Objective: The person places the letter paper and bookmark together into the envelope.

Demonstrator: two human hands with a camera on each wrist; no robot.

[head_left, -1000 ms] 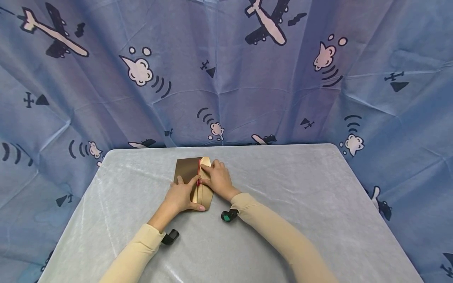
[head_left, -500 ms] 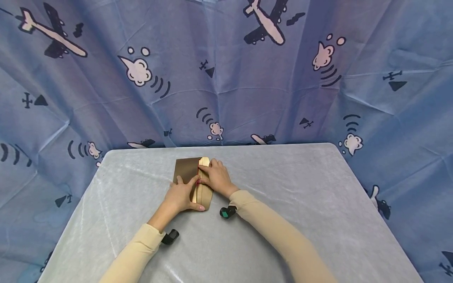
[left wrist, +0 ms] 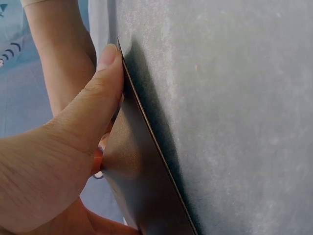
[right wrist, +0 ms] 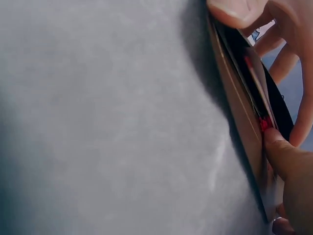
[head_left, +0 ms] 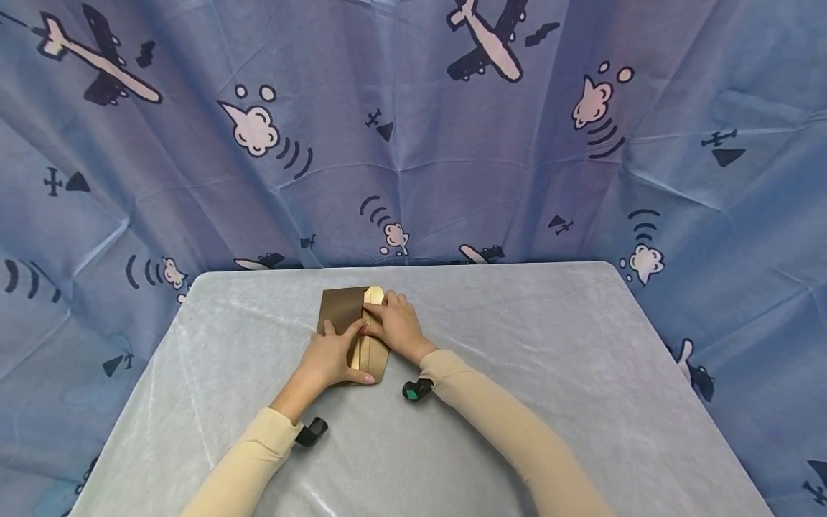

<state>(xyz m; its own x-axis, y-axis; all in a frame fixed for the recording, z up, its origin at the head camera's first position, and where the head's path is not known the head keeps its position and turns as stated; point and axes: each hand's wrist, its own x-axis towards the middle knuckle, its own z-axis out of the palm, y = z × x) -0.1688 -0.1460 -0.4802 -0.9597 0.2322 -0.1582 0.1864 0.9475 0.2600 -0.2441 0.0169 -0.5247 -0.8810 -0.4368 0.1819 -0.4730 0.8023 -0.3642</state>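
Note:
A brown envelope (head_left: 340, 305) with a golden flap (head_left: 377, 353) lies toward the back of the table, left of centre. My left hand (head_left: 326, 357) holds it, fingers spread over the brown side and thumb on the flap's near edge. From the right, my right hand (head_left: 402, 329) grips it at the mouth, forefinger and thumb on the fold. In the right wrist view the mouth gapes, and a thin red-edged insert (right wrist: 264, 123) shows inside, touched by my right thumb (right wrist: 277, 147). In the left wrist view, the envelope's lower edge (left wrist: 156, 147) tilts above the cloth. Most of the insert is hidden.
A grey cloth-covered table (head_left: 517, 345) spreads around the envelope. Behind it hangs a blue curtain (head_left: 336, 172) printed with planes, close to the table's back edge. Small black wrist cameras (head_left: 312, 432) hang under both cuffs.
The red strip along the envelope's mouth has mostly gone from sight, sinking leftward into the envelope. My right fingertips have shifted slightly left; my left hand stays in place.

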